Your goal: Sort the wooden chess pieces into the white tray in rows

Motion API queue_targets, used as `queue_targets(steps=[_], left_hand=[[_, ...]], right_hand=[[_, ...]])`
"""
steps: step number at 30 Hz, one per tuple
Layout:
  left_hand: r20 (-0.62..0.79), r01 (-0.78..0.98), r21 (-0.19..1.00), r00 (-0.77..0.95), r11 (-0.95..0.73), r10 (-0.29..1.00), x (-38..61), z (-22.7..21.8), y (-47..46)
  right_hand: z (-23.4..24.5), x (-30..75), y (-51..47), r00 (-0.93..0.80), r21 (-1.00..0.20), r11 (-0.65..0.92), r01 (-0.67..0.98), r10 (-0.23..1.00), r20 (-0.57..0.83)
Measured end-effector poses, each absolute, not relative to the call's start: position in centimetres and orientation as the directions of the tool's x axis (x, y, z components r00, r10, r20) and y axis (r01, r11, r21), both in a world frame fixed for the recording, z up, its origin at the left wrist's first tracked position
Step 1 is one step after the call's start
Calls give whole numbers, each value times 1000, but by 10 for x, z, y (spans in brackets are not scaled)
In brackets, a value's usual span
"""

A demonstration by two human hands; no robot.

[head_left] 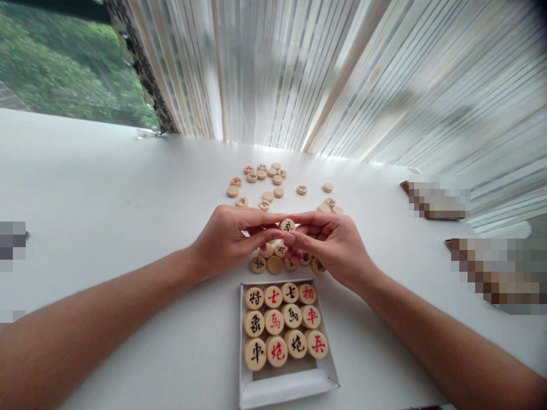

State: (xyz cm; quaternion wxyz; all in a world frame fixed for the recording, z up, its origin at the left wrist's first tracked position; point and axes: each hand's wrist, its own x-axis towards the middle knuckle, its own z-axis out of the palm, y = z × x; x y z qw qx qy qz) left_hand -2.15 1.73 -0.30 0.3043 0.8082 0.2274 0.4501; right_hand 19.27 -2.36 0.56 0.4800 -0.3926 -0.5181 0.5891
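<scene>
A round wooden xiangqi piece (288, 225) with a black character is held up between my two hands. My left hand (231, 236) pinches it from the left with the thumb and fingertips. From the right, the thumb and fingers of my right hand (335, 242) close on the same piece. Below the hands lies a cluster of loose xiangqi pieces (274, 264), partly covered by my fingers. Nearer to me stands an open white cardboard box (289, 393). Rows of red and black lettered pieces (274, 322) lie face up inside it.
More xiangqi pieces (278, 192) are scattered beyond my hands on the white table (141, 182), some face up, some blank side up. At the right stand two brown-edged objects (436, 208), blurred out. Pleated curtains (265, 74) hang behind the table, beside a window (72, 62).
</scene>
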Motion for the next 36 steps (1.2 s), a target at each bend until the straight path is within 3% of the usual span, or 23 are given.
queue_targets(steps=[9, 26, 36], left_hand=[[690, 96, 552, 506, -828, 518, -18, -3, 11], [661, 32, 639, 489, -769, 570, -17, -1, 9], [679, 25, 611, 498, -791, 540, -16, -2, 7]], right_hand=[[9, 193, -25, -240, -983, -101, -154, 969, -62], [13, 193, -25, -373, -975, -93, -202, 928, -11], [12, 191, -25, -346, -970, -117, -213, 937, -37]])
